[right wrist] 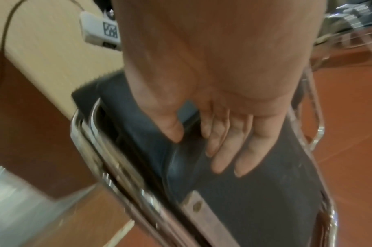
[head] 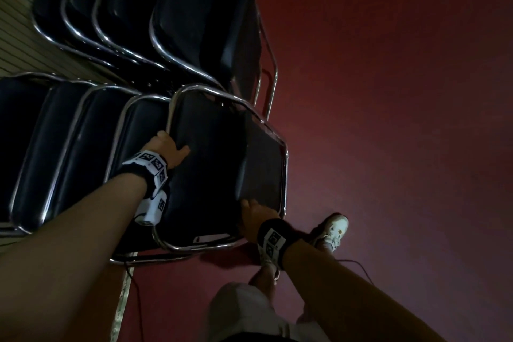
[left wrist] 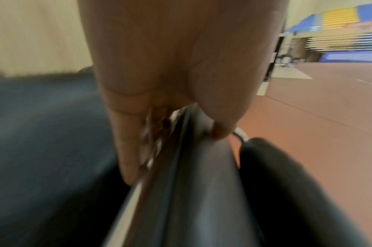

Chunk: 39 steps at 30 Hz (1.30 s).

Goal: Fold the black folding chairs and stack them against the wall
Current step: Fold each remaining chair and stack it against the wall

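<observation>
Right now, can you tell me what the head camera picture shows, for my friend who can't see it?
Two hands hold a folded black padded chair with a shiny metal frame: the left hand grips its top rail, the right hand rests on its panel. It leans on a row of similar folded chairs above a dark red floor.

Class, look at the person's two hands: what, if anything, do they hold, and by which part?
The left hand grips the folded chair by its chrome top rail; the right hand lies with straight fingers on the black seat panel.
</observation>
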{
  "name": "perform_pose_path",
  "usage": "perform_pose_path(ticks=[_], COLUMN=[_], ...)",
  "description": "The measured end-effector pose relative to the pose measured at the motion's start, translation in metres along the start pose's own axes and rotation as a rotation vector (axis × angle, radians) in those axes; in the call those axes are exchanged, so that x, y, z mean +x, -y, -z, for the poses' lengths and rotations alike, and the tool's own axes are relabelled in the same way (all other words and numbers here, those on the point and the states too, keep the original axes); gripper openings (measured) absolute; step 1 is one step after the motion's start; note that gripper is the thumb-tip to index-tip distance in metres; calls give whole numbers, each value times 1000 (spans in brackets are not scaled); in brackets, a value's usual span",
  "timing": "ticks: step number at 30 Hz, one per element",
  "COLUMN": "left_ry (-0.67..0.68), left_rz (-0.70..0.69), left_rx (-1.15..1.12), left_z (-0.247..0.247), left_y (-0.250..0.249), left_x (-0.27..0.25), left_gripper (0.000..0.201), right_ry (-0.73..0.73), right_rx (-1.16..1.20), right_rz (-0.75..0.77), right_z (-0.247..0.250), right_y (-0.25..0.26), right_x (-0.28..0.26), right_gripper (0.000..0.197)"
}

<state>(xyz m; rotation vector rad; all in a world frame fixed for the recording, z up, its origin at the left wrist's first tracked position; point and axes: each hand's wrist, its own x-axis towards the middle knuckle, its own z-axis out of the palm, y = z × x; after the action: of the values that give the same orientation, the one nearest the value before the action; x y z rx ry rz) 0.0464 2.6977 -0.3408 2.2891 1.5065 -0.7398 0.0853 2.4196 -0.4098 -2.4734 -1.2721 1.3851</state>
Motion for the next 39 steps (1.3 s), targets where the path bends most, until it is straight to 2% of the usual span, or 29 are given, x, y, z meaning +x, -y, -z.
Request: perform_pose_path(ticks=[3, 5, 7, 8, 10, 11, 13, 14, 16, 17, 18, 19, 20, 22, 23, 25, 26, 28, 29, 31, 32, 34, 35, 37, 38, 39], left_ry=[-77, -79, -115, -107, -123, -82, -55, -26, -15, 23, 20, 33, 56, 28, 51, 24, 56, 25, 46, -13, 9, -62, -52, -108, -96, -124], left_rz=[-27, -49, -125, -133, -243, -259, -379, -367, -455, -453, -569, -623, -625, -776, -768, -927, -926, -1076, -1074, -1199, -1195, -1313, -1312, -1424, -1419, -1479], left_rx=[85, 151, 211, 233, 278, 272, 289, 289, 318, 316, 343, 381, 392, 431, 427, 428, 414, 420, 415, 422, 415, 434, 426, 463, 456, 471], left_z=[14, 27, 43, 43, 47, 44, 45, 45, 47, 51, 46, 44, 49, 35, 40, 23, 24, 16, 16, 22, 23, 37, 43, 48, 54, 52], left_y=[-21, -33, -72, -76, -126, -131, -192, -198, -278, -284, -339, -378, -384, -483, -486, -577, -579, -657, -659, -723, -725, -784, -787, -842, -843, -872], left_x=[-12, -19, -31, -34, -47, -51, -75, -78, -113, -118, -142, -157, -159, -208, -213, -272, -276, -338, -342, -400, -403, -452, -452, -498, -500, -527], left_gripper=[77, 77, 70, 64, 56, 51, 42, 38, 34, 34, 34, 34, 34, 32, 31, 29, 28, 28, 28, 26, 25, 26, 26, 28, 28, 28], right_ry=[54, 100, 75, 86, 49, 50, 3, 5, -18, -15, -38, -72, -93, -159, -194, -271, -300, -364, -376, -436, -461, -581, -612, -708, -718, -750], right_rx=[47, 81, 129, 168, 236, 213, 118, 86, 51, 23, 18, 42, 50, 67, 81, 103, 131, 132, 155, 139, 165, 181, 205, 238, 253, 271], right_rz=[-14, -32, -77, -103, -149, -148, -188, -172, -193, -163, -200, -226, -219, -315, -310, -414, -430, -534, -540, -618, -609, -660, -648, -724, -731, -783], right_z=[13, 27, 54, 58, 92, 99, 138, 148, 187, 194, 212, 227, 236, 264, 269, 291, 295, 314, 314, 331, 331, 346, 348, 349, 350, 346], right_y=[-13, -24, -57, -63, -101, -105, -149, -149, -204, -205, -243, -271, -272, -345, -351, -426, -430, -491, -498, -539, -542, -575, -578, -611, -613, -634], right_x=[-11, -18, -31, -31, -49, -49, -80, -80, -123, -120, -152, -175, -174, -240, -237, -310, -312, -387, -389, -460, -464, -527, -530, -583, -583, -608], right_gripper=[64, 71, 64, 57, 45, 41, 37, 36, 32, 31, 32, 32, 32, 31, 31, 31, 31, 32, 32, 32, 32, 31, 31, 31, 31, 31])
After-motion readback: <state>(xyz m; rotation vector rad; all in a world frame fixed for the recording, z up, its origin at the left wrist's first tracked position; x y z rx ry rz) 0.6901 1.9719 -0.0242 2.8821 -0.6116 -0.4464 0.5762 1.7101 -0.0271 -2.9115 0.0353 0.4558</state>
